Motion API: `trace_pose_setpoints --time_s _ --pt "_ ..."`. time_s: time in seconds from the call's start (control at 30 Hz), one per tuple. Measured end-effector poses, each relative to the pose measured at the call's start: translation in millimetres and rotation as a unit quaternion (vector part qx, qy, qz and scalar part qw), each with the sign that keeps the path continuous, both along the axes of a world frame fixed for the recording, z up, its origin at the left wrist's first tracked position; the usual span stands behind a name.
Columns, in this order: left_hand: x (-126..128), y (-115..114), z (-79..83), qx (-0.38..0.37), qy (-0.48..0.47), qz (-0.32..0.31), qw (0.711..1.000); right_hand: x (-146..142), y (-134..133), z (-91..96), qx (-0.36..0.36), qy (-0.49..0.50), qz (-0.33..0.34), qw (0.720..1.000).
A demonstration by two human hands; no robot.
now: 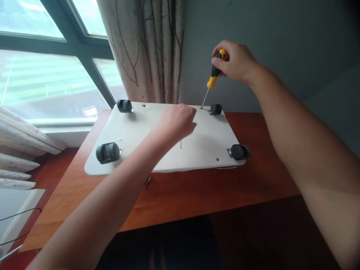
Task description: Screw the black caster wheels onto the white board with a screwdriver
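Observation:
My right hand (234, 62) is wrapped round the handle of a yellow and black screwdriver (215, 71). The shaft slants down, and its tip meets the far edge of a white board (202, 131) beside a black caster (216, 109). My left hand (178, 120) is closed above the middle of the board; its fingers are curled away, and whatever they may hold is hidden. A thin dark L-shaped mark or piece (181, 144) shows on the board just below that hand. More black casters sit at the other corners, one a front-left caster (108, 153).
The board lies on a reddish-brown wooden table (180, 198). A small metal piece (147, 182) rests near the board's front edge. Behind are a patterned curtain (152, 52), a grey wall (253, 26) and a window (42, 82) to the left.

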State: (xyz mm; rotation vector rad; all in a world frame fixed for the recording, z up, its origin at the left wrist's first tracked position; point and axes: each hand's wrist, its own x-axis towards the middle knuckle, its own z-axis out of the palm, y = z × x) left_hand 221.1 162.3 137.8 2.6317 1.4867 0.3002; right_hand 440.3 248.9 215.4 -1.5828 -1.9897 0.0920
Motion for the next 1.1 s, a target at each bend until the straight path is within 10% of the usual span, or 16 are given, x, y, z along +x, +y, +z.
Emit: trace_pose_setpoints --time_s 0.2,0.37,0.7,1.1 --pt "-49 -101 -56.3 0.134 -0.098 -0.051 0.985 3 3 6.7 -0.068 0.019 -0.028 0.997" --pt "-64 -140 -103.8 0.205 -0.187 -0.077 0.958 4 8 0.5 -0.016 -0.018 -0.065 0.998" --pt "-65 -145 -146.4 0.253 -0.256 -0.077 0.930 6 24 5.4 -0.052 -0.030 -0.114 0.992" --pt "-67 -144 -148.5 0.250 -0.273 -0.082 0.925 -4 29 10.1 -0.055 -0.134 -0.182 0.972"
